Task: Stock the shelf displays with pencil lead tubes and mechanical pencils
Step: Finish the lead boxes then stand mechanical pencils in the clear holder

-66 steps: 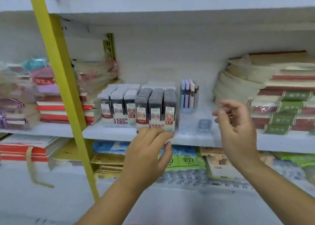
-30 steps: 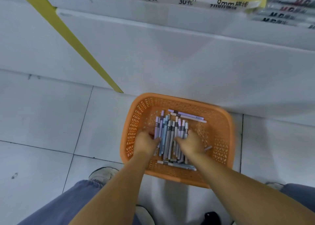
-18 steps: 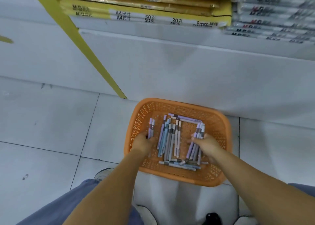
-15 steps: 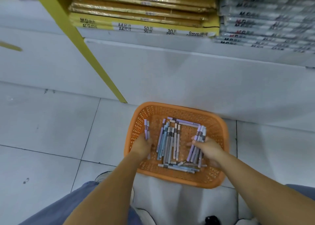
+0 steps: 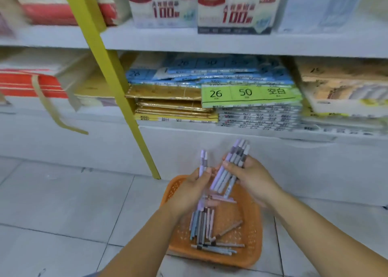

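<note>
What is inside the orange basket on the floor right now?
The orange basket holds loose mechanical pencils, most side by side, a few crosswise. The left hand and forearm cover its left part; anything there is hidden.

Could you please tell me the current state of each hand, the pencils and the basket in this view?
Left hand: grips a few lilac pencils, held above the basket.
Right hand: grips a larger pencil bundle.
Orange basket: upright on the floor, partly filled.
Loose pencils: lying in the basket.
Lead tube boxes: standing on the upper shelf.
</note>
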`<action>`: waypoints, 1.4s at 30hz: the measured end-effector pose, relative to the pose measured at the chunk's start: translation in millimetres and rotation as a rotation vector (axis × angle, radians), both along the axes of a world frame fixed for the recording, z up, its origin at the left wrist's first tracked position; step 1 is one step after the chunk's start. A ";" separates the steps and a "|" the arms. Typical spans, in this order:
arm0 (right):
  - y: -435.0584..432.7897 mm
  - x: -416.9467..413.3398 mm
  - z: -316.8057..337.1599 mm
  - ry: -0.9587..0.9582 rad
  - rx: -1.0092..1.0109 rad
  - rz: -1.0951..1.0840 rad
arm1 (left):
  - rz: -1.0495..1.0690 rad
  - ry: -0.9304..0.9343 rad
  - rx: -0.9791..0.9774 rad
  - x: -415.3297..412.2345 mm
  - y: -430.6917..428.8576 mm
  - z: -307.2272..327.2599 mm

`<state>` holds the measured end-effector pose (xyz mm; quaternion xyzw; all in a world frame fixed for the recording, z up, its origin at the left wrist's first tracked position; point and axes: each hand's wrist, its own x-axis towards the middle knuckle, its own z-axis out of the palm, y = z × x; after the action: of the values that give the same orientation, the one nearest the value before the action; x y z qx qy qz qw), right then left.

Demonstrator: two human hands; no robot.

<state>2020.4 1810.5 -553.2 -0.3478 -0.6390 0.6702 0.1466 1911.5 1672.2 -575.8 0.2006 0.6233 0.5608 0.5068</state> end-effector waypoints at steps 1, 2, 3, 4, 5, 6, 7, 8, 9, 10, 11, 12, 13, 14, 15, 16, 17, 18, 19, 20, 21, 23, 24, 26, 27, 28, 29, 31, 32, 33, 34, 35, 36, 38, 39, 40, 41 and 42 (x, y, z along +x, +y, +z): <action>-0.3 1.6 19.9 0.037 0.042 -0.009 | -0.015 -0.023 0.059 4.0 1.6 19.5; -0.3 4.3 39.6 0.066 0.100 -0.012 | -0.045 -0.017 0.108 8.9 3.6 39.0; -0.6 7.1 58.4 0.082 0.173 -0.005 | -0.075 0.031 0.139 14.8 6.5 57.1; -0.6 10.1 77.3 0.089 0.241 0.009 | -0.098 0.107 0.153 21.3 10.7 74.5; -0.3 13.2 95.9 0.103 0.288 0.029 | -0.122 0.179 0.166 27.3 16.2 90.3; 0.5 15.9 113.9 0.124 0.315 0.054 | -0.139 0.235 0.182 32.1 21.8 104.1; 2.4 18.5 131.2 0.146 0.348 0.083 | -0.147 0.266 0.205 35.8 27.3 117.5; 5.9 20.9 147.9 0.162 0.391 0.108 | -0.149 0.290 0.232 38.1 32.0 131.1; 11.4 23.8 163.7 0.164 0.434 0.128 | -0.144 0.314 0.263 38.4 36.4 145.0; 18.5 26.3 179.2 0.155 0.466 0.140 | -0.138 0.344 0.291 37.4 40.6 159.4; 25.5 28.5 193.2 0.148 0.475 0.151 | -0.132 0.376 0.312 35.1 44.7 172.7; 32.1 30.6 206.4 0.160 0.456 0.163 | -0.124 0.404 0.326 32.2 49.0 185.7; 38.5 32.5 217.7 0.201 0.401 0.179 | -0.114 0.428 0.339 28.9 53.4 196.8; 44.7 34.1 227.8 0.277 0.322 0.180 | -0.106 0.447 0.349 26.3 58.5 207.0; 50.5 36.3 235.4 0.364 0.234 0.162 | -0.094 0.460 0.359 24.0 63.3 215.6; 56.0 38.3 241.2 0.433 0.186 0.126 | -0.084 0.473 0.368 22.5 67.7 222.6; 61.1 40.2 244.4 0.472 0.196 0.076 | -0.079 0.483 0.380 21.8 72.2 228.4; 65.2 41.7 245.7 0.491 0.233 0.021 | -0.079 0.491 0.392 22.0 76.9 233.1; 68.6 43.1 245.7 0.503 0.264 -0.032 | -0.080 0.495 0.401 23.2 81.7 236.5; 71.3 43.5 245.5 0.520 0.272 -0.079 | -0.077 0.500 0.408 24.8 86.6 239.5; 73.4 44.0 247.0 0.539 0.267 -0.123 | -0.065 0.509 0.413 26.4 91.3 242.7; 78.5 49.0 258.2 0.586 0.313 -0.214 | -0.011 0.518 0.434 27.8 100.4 251.5; 82.4 53.1 268.8 0.624 0.387 -0.269 | 0.021 0.521 0.450 27.0 104.6 257.0; 93.0 63.1 299.4 0.747 0.590 -0.360 | 0.079 0.554 0.483 22.5 111.7 268.2; 98.3 66.5 316.7 0.804 0.693 -0.376 | 0.104 0.566 0.503 20.2 114.2 272.8; 104.0 67.5 333.0 0.830 0.801 -0.378 | 0.126 0.564 0.528 18.3 116.5 276.0; 110.4 64.9 347.2 0.806 0.918 -0.377 | 0.144 0.549 0.554 16.5 118.6 278.0; 125.0 51.9 364.6 0.623 1.142 -0.392 | 0.162 0.514 0.581 15.5 120.0 279.6; 133.5 42.1 368.2 0.505 1.222 -0.391 | 0.164 0.503 0.585 14.4 120.9 278.9; 142.3 32.0 369.1 0.398 1.279 -0.371 | 0.165 0.493 0.590 13.2 122.1 278.3; 150.5 22.2 367.4 0.311 1.317 -0.341 | 0.162 0.487 0.595 11.9 123.3 277.9; 158.5 14.1 364.4 0.248 1.339 -0.318 | 0.157 0.487 0.601 10.5 124.5 277.9; 166.2 7.3 360.9 0.208 1.354 -0.300 | 0.154 0.489 0.611 9.3 125.6 278.1; 179.4 -2.3 355.0 0.163 1.394 -0.268 | 0.157 0.491 0.633 7.0 127.1 278.2; 184.0 -5.5 352.4 0.143 1.409 -0.252 | 0.160 0.492 0.641 6.0 127.8 277.9; 187.8 -7.8 350.2 0.126 1.415 -0.235 | 0.161 0.494 0.647 5.1 128.6 277.6; 190.7 -9.5 348.0 0.109 1.419 -0.222 | 0.162 0.497 0.649 4.3 129.5 277.2; 192.5 -10.5 346.6 0.100 1.423 -0.216 | 0.161 0.502 0.648 3.7 130.4 276.7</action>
<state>2009.9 2003.0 -206.6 -0.1983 -0.8753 0.0883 0.4322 1915.1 1802.6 -299.1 0.4308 0.5325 0.6994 0.2044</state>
